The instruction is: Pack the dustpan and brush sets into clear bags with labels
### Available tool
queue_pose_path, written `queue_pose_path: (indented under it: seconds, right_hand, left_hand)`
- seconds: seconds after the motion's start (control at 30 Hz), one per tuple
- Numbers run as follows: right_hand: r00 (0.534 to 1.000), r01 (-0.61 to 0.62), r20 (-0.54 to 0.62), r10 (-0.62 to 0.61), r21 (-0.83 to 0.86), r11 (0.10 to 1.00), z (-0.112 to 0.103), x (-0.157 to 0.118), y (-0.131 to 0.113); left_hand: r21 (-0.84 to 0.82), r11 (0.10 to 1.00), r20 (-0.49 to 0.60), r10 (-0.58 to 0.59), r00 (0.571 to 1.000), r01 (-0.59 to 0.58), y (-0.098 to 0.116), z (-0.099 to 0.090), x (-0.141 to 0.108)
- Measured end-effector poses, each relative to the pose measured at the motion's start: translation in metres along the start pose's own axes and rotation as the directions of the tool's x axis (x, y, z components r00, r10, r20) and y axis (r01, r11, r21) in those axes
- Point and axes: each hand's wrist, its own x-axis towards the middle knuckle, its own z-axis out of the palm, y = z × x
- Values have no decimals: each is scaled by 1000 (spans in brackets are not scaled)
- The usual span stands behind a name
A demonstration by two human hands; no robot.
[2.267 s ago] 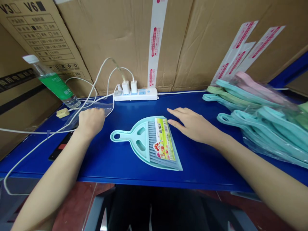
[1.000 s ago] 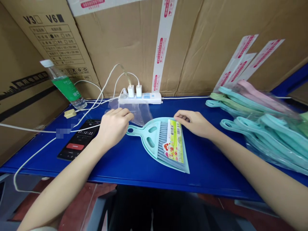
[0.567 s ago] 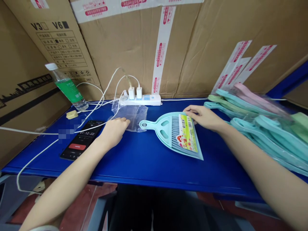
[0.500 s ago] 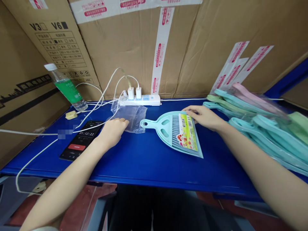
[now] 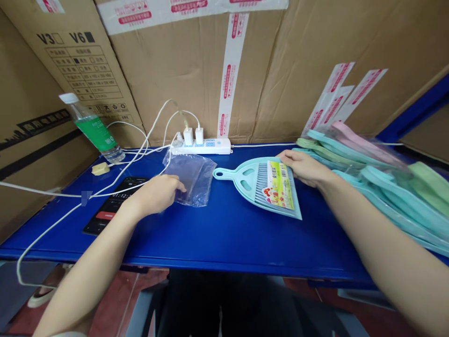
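blue bench [image 5: 217,243]: our right fingers [image 5: 285,157] clamp the dustpan set [image 5: 261,185]; so off-centre a pinch could let it twist loose. left fingers [image 5: 178,185] by clear bag [image 5: 198,175]: grip, we cannot tell.

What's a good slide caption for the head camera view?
Right hand holding a turquoise plastic dustpan with grey-bristled brush, left hand at a clear plastic bag.

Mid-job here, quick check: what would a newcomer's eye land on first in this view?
Probably the turquoise dustpan and brush with its bright label, near the middle of the blue table, the right hand gripping its far right corner. Next, likely the pile of turquoise, green and pink plastic pieces at the right, then the clear bag by the left hand.
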Motion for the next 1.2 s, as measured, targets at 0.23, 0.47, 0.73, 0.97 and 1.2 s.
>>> queue_pose_path:
  seconds: [0.23,0.47,0.73,0.97,1.2]
  right_hand:
    - [975,-219,83,208,161,962,1,-2,-9]
    - [986,-168,38,165,315,934,9,-8,-24]
    - [986,-167,83,147,352,921,23,-9,-24]
    - [985,-159,129,119,381,911,32,-11,-25]
    - [987,-139,136,89,423,895,35,-14,-27]
  left_hand:
    - [12,989,-93,-147,985,148,14,0,6]
    - [-53,989,-60,-139,988,136,22,14,16]
    - [-228,970,-209,-133,969,84,24,13,17]
    - [-396,917,-215,-48,975,-42,35,17,15]
    - [-298,954,-243,-87,966,11,37,19,17]
